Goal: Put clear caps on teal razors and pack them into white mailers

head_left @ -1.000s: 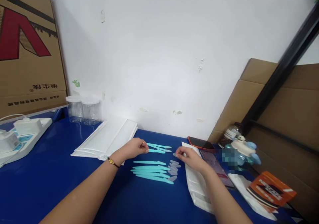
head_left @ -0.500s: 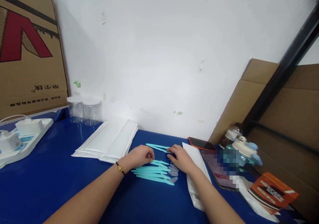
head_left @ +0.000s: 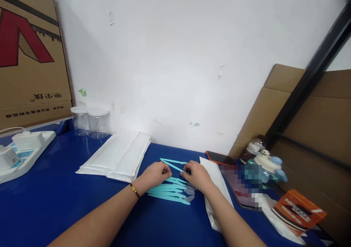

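Several turquoise eyebrow razors (head_left: 167, 195) with clear blade covers (head_left: 189, 190) lie side by side on the blue table. Farther back, two more razors (head_left: 173, 161) form a narrow V, its point at the left. My left hand (head_left: 157, 173) is closed, thumb and fingertips pinched together over the handle ends of the row; whatever is in the pinch is hidden. Curled around the blade end of the V's nearer razor, my right hand (head_left: 196, 174) has thumb and fingers on it. Its palm hides part of the covers.
White padded mailers (head_left: 113, 155) are stacked at left, before two clear jars (head_left: 98, 124). Another white mailer (head_left: 212, 166) lies under my right forearm. Phones (head_left: 221, 158), a teal-and-cream container (head_left: 265, 166) and an orange box (head_left: 298, 212) crowd the right. A power strip (head_left: 41, 150) sits far left.
The V of two razors has widened, its nearer razor's blade end swinging toward me with my right hand. My left hand has shifted slightly right. The view has turned a little.
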The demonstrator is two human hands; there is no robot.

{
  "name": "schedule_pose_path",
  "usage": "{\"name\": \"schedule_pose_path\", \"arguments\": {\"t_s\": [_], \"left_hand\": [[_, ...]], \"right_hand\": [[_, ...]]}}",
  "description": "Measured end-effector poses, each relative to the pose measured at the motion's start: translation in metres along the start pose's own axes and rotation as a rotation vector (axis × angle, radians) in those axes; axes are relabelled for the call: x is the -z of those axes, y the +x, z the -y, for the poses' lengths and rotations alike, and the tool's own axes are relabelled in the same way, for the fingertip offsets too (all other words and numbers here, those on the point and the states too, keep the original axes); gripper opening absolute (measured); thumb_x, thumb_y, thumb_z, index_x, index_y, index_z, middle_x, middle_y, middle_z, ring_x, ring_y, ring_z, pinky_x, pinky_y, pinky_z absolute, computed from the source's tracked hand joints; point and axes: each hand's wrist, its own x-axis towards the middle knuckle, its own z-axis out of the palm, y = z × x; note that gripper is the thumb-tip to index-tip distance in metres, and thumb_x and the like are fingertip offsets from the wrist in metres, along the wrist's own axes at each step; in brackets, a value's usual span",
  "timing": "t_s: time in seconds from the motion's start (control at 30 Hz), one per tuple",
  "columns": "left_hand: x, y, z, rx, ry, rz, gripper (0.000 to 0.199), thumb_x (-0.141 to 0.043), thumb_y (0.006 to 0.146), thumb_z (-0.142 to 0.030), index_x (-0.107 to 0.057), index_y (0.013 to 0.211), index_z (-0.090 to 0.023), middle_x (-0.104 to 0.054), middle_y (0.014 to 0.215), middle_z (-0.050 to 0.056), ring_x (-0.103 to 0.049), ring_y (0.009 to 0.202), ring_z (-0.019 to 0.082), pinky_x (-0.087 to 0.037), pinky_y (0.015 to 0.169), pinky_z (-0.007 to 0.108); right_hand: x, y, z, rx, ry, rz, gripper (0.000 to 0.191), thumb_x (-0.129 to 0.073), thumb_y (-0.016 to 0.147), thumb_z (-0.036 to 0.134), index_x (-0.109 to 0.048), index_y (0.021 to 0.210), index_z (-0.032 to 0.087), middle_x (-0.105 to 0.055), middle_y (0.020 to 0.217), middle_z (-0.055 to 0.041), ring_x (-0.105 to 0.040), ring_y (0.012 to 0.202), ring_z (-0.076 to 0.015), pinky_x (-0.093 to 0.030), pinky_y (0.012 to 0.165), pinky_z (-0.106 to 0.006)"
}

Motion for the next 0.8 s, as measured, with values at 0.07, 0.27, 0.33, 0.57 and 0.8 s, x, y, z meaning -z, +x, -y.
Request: {"name": "schedule_pose_path", "arguments": {"t_s": [0.07,0.27,0.33,0.57,0.8], "left_hand": [[-0.001,0.001,0.001,0.014,0.008,0.000,0.015,-0.051,0.073,-0.027,-0.064,0.074,-0.019,-0.064,0.071,0.000,-0.056,0.065,0.014,-0.038,0.059,0.022],[0.000,0.002,0.006,0.027,0.026,-0.004,0.014,-0.054,0.070,-0.024,-0.065,0.076,-0.021,-0.063,0.073,-0.001,-0.055,0.066,0.013,-0.036,0.058,0.021],[0.002,0.002,0.005,0.023,0.022,0.036,0.013,-0.055,0.070,-0.027,-0.065,0.075,-0.021,-0.062,0.072,-0.001,-0.055,0.065,0.014,-0.037,0.057,0.022],[0.011,0.000,-0.006,-0.034,0.138,-0.134,0.018,-0.055,0.077,-0.030,-0.063,0.090,-0.021,-0.061,0.091,0.003,-0.056,0.085,0.018,-0.041,0.075,0.026],[0.011,-0.002,-0.008,-0.160,0.337,-0.189,0.027,-0.054,0.083,-0.033,-0.059,0.109,-0.028,-0.057,0.111,0.003,-0.047,0.104,0.023,-0.036,0.083,0.033]], "right_hand": [[0.000,0.000,0.002,-0.016,-0.004,-0.002,0.013,-0.062,0.075,0.035,-0.063,0.073,0.022,-0.058,0.077,-0.0022,-0.053,0.072,-0.0162,-0.032,0.060,-0.026],[-0.001,0.000,0.007,-0.020,-0.123,-0.029,0.008,-0.057,0.075,0.023,-0.063,0.071,0.021,-0.062,0.079,-0.0039,-0.056,0.072,-0.0177,-0.032,0.063,-0.029],[-0.001,0.000,0.008,-0.006,-0.188,-0.032,0.009,-0.055,0.075,0.018,-0.063,0.071,0.019,-0.062,0.079,-0.0057,-0.057,0.072,-0.0182,-0.032,0.064,-0.030],[-0.002,0.002,0.009,0.017,-0.248,-0.016,0.009,-0.054,0.076,0.022,-0.062,0.074,0.018,-0.062,0.082,-0.0046,-0.057,0.078,-0.0193,-0.030,0.070,-0.031],[0.003,0.000,0.013,0.091,-0.212,-0.065,0.012,-0.049,0.075,0.013,-0.059,0.070,0.016,-0.061,0.077,-0.0048,-0.055,0.075,-0.0166,-0.028,0.070,-0.030]]}}
